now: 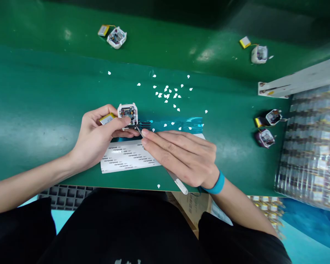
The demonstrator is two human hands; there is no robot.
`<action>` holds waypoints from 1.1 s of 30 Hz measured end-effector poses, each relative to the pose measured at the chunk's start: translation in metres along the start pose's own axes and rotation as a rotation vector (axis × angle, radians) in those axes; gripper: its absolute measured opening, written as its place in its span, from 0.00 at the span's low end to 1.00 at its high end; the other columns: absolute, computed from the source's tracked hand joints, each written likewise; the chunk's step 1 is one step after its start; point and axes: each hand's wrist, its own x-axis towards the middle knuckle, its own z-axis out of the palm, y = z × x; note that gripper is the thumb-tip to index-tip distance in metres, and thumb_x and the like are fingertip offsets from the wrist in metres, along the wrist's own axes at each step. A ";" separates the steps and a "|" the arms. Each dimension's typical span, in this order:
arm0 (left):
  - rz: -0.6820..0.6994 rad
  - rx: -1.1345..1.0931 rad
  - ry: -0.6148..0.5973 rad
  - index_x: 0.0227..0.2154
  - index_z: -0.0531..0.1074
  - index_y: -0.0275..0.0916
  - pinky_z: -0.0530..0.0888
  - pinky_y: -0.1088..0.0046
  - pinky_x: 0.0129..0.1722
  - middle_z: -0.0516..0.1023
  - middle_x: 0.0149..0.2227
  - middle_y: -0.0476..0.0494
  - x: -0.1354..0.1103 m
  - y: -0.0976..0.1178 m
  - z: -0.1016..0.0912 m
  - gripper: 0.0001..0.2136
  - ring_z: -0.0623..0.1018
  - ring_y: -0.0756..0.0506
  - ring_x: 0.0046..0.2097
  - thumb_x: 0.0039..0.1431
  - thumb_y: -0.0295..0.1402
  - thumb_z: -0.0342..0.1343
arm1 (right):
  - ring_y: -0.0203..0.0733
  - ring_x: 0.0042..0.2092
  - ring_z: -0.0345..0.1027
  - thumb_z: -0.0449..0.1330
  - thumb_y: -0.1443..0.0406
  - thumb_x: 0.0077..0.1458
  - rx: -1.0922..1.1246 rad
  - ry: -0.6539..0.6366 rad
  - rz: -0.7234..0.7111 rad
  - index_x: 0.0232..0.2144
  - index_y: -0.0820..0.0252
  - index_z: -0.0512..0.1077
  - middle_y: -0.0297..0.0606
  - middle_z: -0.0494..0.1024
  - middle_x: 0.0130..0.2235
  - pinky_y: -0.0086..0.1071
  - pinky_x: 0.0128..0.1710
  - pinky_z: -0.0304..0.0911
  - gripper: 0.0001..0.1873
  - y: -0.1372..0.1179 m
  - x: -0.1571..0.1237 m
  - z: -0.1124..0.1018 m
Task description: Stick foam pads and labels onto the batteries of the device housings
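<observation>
- The tweezers (139, 129) are meeting the open circuit board at a slant; a slip could likely be scratching a part or flicking it loose.
- The yellow battery (107, 118) is hanging by thin wires, so a tug from the thumb may be straining them.
- The left hand (97, 137) is closing around the white casing (128, 112), pinching it between thumb and fingertips, battery just beside the thumb.
- The right hand (181, 154) is gripping the tweezers, fingers stretched long and nearly flat.
- Under both hands a printed sheet (126, 157) is lying; a blue strip (178, 123) is running just beyond the right fingers.
- Farther out, white flecks (167, 93) are dotting the green table (44, 91).
</observation>
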 end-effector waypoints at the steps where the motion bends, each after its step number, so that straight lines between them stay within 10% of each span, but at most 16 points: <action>1: 0.000 -0.001 0.002 0.22 0.72 0.40 0.85 0.72 0.35 0.80 0.28 0.51 -0.001 0.000 0.001 0.11 0.81 0.50 0.28 0.52 0.29 0.70 | 0.41 0.50 0.83 0.61 0.71 0.67 0.004 0.000 -0.009 0.50 0.58 0.80 0.41 0.82 0.54 0.33 0.50 0.82 0.12 0.000 0.000 0.001; 24: -0.008 0.087 0.001 0.22 0.71 0.39 0.84 0.70 0.33 0.78 0.27 0.50 -0.006 -0.001 0.001 0.11 0.81 0.48 0.29 0.53 0.30 0.68 | 0.41 0.51 0.82 0.61 0.72 0.67 0.040 -0.051 -0.011 0.50 0.58 0.80 0.41 0.82 0.54 0.33 0.51 0.81 0.13 -0.005 0.001 0.001; 33: 0.147 0.105 -0.009 0.40 0.82 0.42 0.84 0.73 0.30 0.84 0.32 0.51 -0.006 -0.004 0.000 0.10 0.82 0.49 0.27 0.55 0.32 0.72 | 0.43 0.55 0.80 0.58 0.72 0.69 0.105 -0.020 0.050 0.52 0.68 0.78 0.48 0.81 0.54 0.33 0.52 0.81 0.13 -0.007 0.003 -0.005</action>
